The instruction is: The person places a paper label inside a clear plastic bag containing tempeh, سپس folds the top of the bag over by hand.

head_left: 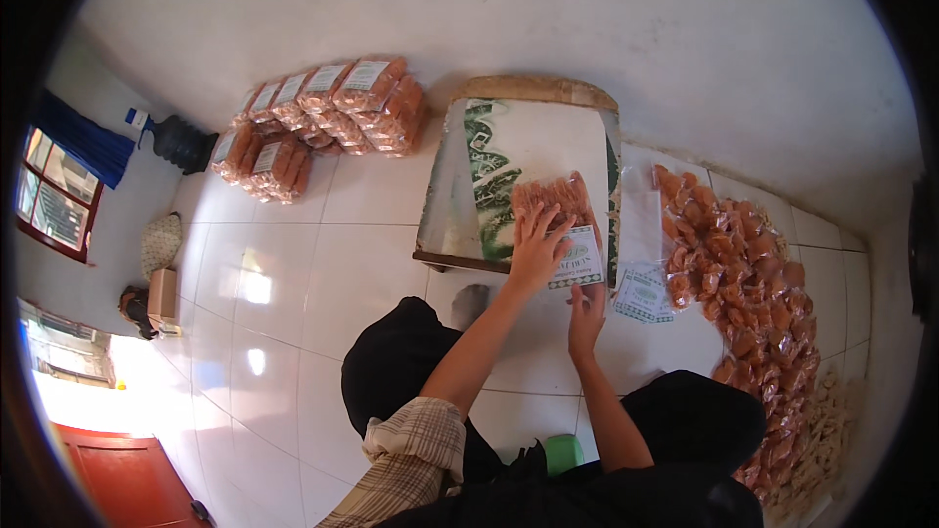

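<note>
A clear plastic bag of reddish-brown crackers [558, 194] lies on a low table [558, 132], its near end by the table's front edge. On the bag's near half is a white and green label card [577, 256]. My left hand [536, 246] rests flat on the bag, fingers spread, beside the card. At the bag's near end, just below the card, the fingers of my right hand [587, 321] are closed on the plastic; the fingertips are partly hidden.
More label cards [643, 293] and clear plastic sheets [641, 220] lie right of the table. Many small filled cracker packs [753, 284] spread along the right. Labelled bags [333, 103] stack against the wall at the back left. A green object [563, 454] sits between my knees.
</note>
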`<state>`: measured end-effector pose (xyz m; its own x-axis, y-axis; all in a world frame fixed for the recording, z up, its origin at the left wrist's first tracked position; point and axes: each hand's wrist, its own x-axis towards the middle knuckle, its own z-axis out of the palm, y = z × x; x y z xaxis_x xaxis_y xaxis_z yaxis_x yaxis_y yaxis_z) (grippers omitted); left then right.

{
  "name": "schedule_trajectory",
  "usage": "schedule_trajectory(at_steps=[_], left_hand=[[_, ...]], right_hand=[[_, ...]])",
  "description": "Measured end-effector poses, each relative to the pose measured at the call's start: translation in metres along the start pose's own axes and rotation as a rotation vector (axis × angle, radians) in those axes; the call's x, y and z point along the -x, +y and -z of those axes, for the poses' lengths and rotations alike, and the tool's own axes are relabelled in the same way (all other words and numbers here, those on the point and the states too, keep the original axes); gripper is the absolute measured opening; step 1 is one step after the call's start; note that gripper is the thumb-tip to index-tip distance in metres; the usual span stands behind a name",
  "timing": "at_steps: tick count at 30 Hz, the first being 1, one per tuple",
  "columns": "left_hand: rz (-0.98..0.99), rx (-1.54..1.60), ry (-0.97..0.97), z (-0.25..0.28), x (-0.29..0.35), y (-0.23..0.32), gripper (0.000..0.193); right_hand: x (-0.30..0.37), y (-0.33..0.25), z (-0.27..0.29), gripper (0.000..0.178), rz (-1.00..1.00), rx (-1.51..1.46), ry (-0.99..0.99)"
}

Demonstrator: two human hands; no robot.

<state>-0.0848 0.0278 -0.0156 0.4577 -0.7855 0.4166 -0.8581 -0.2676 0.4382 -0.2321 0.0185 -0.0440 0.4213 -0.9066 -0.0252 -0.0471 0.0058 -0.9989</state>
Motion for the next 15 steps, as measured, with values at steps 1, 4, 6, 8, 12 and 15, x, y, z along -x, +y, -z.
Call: schedule_trajectory(at_steps=[1,4,6,8,12,15], left_hand=[[0.033,0.036,0.000,-0.001,0.001,0.000,0.036],[0.250,0.155,0.003,0.001,-0.024,0.003,0.025],[0.286,0.160,0.009,0.001,-0.039,-0.015,0.040],[0.271,0.060,0.027,-0.002,-0.049,-0.019,0.050],[0.300,0.100,-0.069,-0.008,-0.053,-0.031,0.070],[0.296,0.113,-0.065,-0.014,-0.051,-0.034,0.073]], right_hand=[[0.013,-0.003,0.004,0.035,0.099,0.177,0.031],[0.037,-0.006,0.024,0.044,0.449,0.604,-0.036],[0.041,-0.012,0.028,0.049,0.559,0.672,-0.147],[0.036,-0.016,0.035,0.052,0.629,0.731,-0.223],[0.018,-0.025,0.039,0.052,0.698,0.779,-0.314],[0.008,-0.032,0.043,0.051,0.739,0.850,-0.326]])
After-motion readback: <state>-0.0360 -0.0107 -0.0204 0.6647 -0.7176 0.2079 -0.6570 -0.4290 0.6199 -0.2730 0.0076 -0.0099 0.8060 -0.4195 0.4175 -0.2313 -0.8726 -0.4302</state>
